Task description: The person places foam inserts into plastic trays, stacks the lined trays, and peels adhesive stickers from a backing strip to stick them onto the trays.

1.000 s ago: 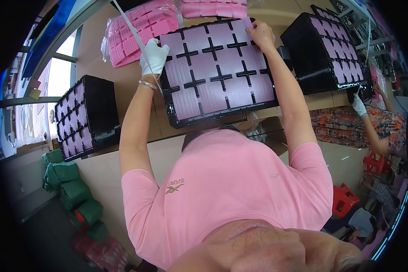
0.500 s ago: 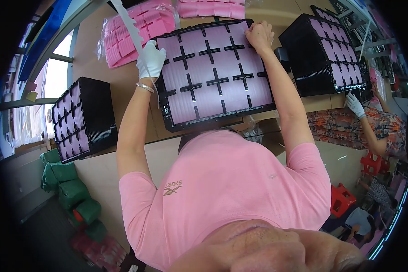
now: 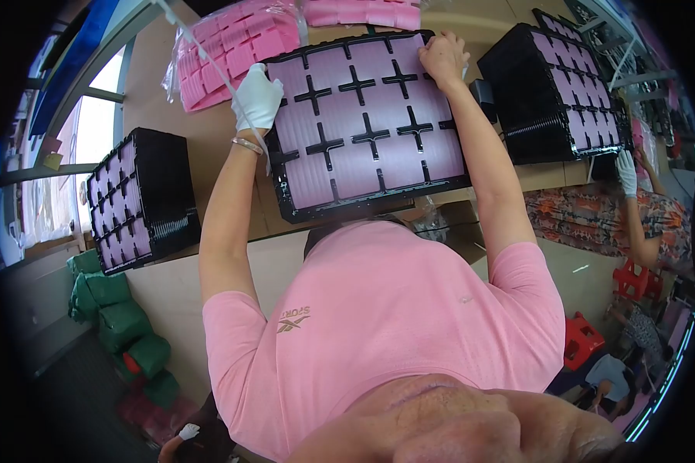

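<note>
A black tray (image 3: 378, 202) with purple-pink sheets and black cross-shaped dividers lies in front of me. My left hand (image 3: 258, 99), in a white glove, is closed at the tray's upper left edge; what its fingers grip is hidden. A thin white strip (image 3: 208, 60) passes by this hand and wrist. My bare right hand (image 3: 445, 60) is at the upper right corner, its fingers bent and partly spread over the rim. Whether it grips anything is hard to tell.
Stacks of black trays stand left (image 3: 162, 193) and right (image 3: 521, 100). Pink foam pieces (image 3: 235, 46) in clear plastic lie behind the tray. A co-worker's gloved hand (image 3: 627, 173) is at the right. Green bundles (image 3: 123, 320) and a red stool (image 3: 583, 339) stand below.
The white strip by my left hand has swung and shifted. My left hand has moved slightly left and down compared with the first frame. The co-worker's gloved hand at the right has moved.
</note>
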`<action>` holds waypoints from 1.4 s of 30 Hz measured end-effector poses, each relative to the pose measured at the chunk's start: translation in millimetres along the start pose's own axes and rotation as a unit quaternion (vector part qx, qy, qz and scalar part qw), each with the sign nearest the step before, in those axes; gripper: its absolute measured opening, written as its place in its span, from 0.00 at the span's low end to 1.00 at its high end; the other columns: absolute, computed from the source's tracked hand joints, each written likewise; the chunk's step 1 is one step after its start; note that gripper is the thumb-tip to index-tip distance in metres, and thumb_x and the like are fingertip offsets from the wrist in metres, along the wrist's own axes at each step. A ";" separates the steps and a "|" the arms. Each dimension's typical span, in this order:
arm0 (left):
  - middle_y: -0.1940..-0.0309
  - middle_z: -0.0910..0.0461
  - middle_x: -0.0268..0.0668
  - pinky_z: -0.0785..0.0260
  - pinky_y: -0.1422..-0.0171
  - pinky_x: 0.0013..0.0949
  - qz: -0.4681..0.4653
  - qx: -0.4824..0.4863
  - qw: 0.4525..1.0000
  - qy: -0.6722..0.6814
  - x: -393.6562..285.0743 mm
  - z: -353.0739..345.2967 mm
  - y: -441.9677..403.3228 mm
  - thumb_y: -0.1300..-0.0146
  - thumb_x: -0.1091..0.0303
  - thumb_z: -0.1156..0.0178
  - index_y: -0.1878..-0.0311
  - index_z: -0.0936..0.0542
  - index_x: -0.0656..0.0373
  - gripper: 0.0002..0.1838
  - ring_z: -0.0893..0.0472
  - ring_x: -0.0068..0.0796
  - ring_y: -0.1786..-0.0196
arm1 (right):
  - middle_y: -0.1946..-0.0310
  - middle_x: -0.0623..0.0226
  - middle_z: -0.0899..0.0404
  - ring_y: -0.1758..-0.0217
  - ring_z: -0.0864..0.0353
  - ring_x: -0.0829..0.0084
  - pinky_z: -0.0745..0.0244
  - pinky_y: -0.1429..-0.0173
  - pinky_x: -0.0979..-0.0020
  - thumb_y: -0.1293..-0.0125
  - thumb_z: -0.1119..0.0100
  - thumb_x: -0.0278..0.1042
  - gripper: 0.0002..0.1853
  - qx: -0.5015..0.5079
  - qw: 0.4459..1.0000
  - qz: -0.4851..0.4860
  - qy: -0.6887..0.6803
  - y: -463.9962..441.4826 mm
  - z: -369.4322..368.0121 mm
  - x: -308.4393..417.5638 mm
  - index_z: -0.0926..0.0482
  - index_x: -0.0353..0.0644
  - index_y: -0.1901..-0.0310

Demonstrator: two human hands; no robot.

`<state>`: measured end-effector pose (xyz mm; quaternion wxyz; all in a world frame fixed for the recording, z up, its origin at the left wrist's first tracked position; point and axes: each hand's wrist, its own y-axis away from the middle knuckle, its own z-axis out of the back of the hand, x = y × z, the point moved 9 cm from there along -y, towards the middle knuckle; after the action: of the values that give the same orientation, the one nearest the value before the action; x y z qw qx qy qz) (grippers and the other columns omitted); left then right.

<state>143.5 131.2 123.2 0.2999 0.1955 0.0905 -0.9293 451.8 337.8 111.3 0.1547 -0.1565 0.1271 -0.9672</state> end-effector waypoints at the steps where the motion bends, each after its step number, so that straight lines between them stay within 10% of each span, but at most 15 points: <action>1: 0.54 0.19 0.51 0.30 0.44 0.47 -0.001 0.003 1.000 -0.001 -0.4 0.1 -0.2 0.44 0.59 0.39 0.42 0.27 0.60 0.26 0.20 0.51 0.49 | 0.40 0.57 0.28 0.36 0.34 0.54 0.40 0.37 0.48 0.46 0.41 0.39 0.16 0.003 1.000 -0.001 -0.002 0.0 0.1 0.3 0.15 0.41 0.59; 10: 0.70 0.17 0.41 0.29 0.49 0.41 -0.037 -0.026 0.998 -0.040 -4.1 -2.8 -0.8 0.45 0.60 0.38 0.41 0.28 0.64 0.29 0.17 0.42 0.57 | 0.40 0.57 0.28 0.36 0.35 0.54 0.39 0.38 0.47 0.46 0.37 0.40 0.12 -0.001 1.000 -0.010 -0.006 0.5 -6.2 -6.1 0.14 0.44 0.63; 19: 0.49 0.23 0.47 0.28 0.47 0.45 -0.120 -0.164 0.976 -0.072 -10.5 32.2 1.6 0.44 0.63 0.38 0.44 0.25 0.58 0.24 0.22 0.48 0.50 | 0.41 0.59 0.29 0.37 0.36 0.54 0.43 0.39 0.48 0.42 0.38 0.39 0.14 -0.106 0.992 0.057 0.029 8.2 22.3 -6.5 0.16 0.42 0.57; 22: 0.45 0.24 0.43 0.31 0.41 0.42 -0.208 -0.192 0.957 -0.070 -6.1 41.1 -4.8 0.43 0.67 0.41 0.51 0.18 0.50 0.15 0.24 0.46 0.44 | 0.33 0.61 0.37 0.29 0.43 0.54 0.43 0.35 0.46 0.40 0.41 0.33 0.14 -0.042 0.985 0.166 -0.022 12.1 21.8 10.7 0.17 0.58 0.52; 33: 0.30 0.38 0.37 0.51 0.33 0.67 -0.311 -0.058 0.904 -0.288 -27.4 22.9 10.5 0.47 0.71 0.44 0.61 0.14 0.45 0.13 0.42 0.44 0.27 | 0.28 0.64 0.44 0.25 0.49 0.53 0.48 0.31 0.41 0.38 0.47 0.28 0.18 0.079 0.978 0.156 0.113 3.5 10.5 0.5 0.17 0.61 0.50; 35: 0.33 0.34 0.37 0.45 0.33 0.61 -0.277 -0.100 0.927 -0.232 4.5 33.8 -3.4 0.48 0.70 0.41 0.62 0.14 0.47 0.11 0.40 0.44 0.28 | 0.32 0.49 0.40 0.26 0.48 0.47 0.44 0.34 0.36 0.47 0.34 0.37 0.20 0.023 0.988 0.149 0.021 5.5 41.5 -16.3 0.18 0.52 0.49; 36: 0.33 0.34 0.37 0.45 0.33 0.61 -0.274 -0.100 0.927 -0.236 11.5 36.9 -5.6 0.48 0.70 0.41 0.62 0.14 0.47 0.11 0.40 0.44 0.28 | 0.28 0.65 0.43 0.26 0.47 0.53 0.46 0.32 0.42 0.39 0.44 0.31 0.18 0.008 0.984 0.174 0.035 -0.6 29.6 -31.6 0.19 0.62 0.48; 42: 0.33 0.34 0.37 0.42 0.32 0.45 -0.338 -0.096 0.933 -0.074 -14.4 34.3 3.1 0.49 0.77 0.43 0.55 0.16 0.44 0.19 0.38 0.41 0.29 | 0.28 0.60 0.43 0.25 0.47 0.55 0.44 0.29 0.46 0.39 0.41 0.36 0.19 0.081 0.982 0.162 -0.044 18.1 22.0 -24.4 0.21 0.59 0.45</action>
<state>145.4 126.4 160.2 -0.0087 0.0546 0.2176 -0.9745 486.0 325.1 119.7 0.3270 -0.1629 0.0648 -0.9286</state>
